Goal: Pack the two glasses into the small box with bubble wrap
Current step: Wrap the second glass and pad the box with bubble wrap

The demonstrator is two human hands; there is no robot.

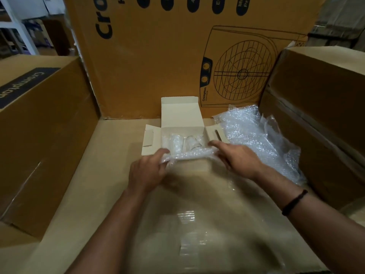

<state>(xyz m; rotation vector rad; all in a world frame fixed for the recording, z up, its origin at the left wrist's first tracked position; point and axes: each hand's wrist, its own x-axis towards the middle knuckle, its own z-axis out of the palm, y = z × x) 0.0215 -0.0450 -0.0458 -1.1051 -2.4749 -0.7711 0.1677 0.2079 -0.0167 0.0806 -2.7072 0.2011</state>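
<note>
A small white box (182, 115) stands open on a cardboard surface, its lid flap up and side flaps spread. Inside it lie two glasses (174, 143) (191, 143) side by side, among bubble wrap. A strip of bubble wrap (192, 155) stretches across the box's near edge. My left hand (147, 172) grips its left end. My right hand (237, 157) holds its right end, fingers at the box's right front corner.
A loose heap of bubble wrap (254, 139) lies right of the box. Large cardboard cartons wall the spot: one behind (177, 56), one at left (39, 125), one at right (320, 107). The cardboard surface (197, 224) near me has shiny tape.
</note>
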